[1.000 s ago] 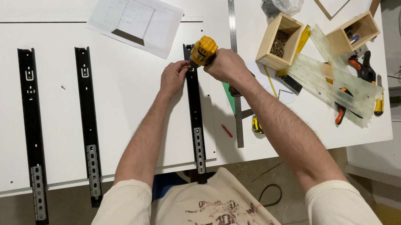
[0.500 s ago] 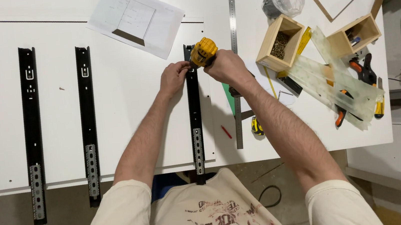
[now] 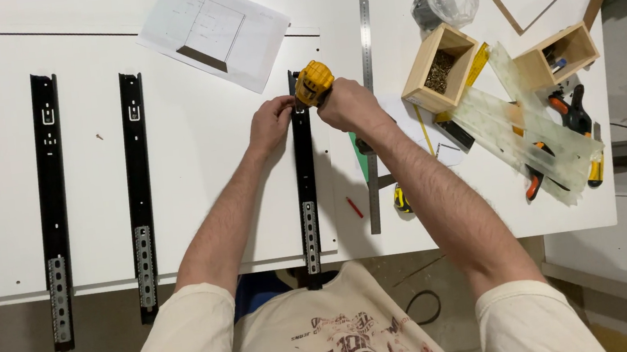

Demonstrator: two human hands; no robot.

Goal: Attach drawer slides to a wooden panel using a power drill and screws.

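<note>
Right hand grips a yellow power driver, its nose down on the far end of a black drawer slide; left hand steadies that slide from the left; two more black slides lie further left on the white panel; steel ruler just right; wooden screw box beyond.

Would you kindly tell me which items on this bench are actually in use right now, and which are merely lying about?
In use:
- yellow power driver, gripped by the right hand
- black drawer slide, steadied by the left hand
- white panel under it

Lying about:
- two other slides
- paper drawing
- steel ruler
- wooden box of screws
- clamps
</note>
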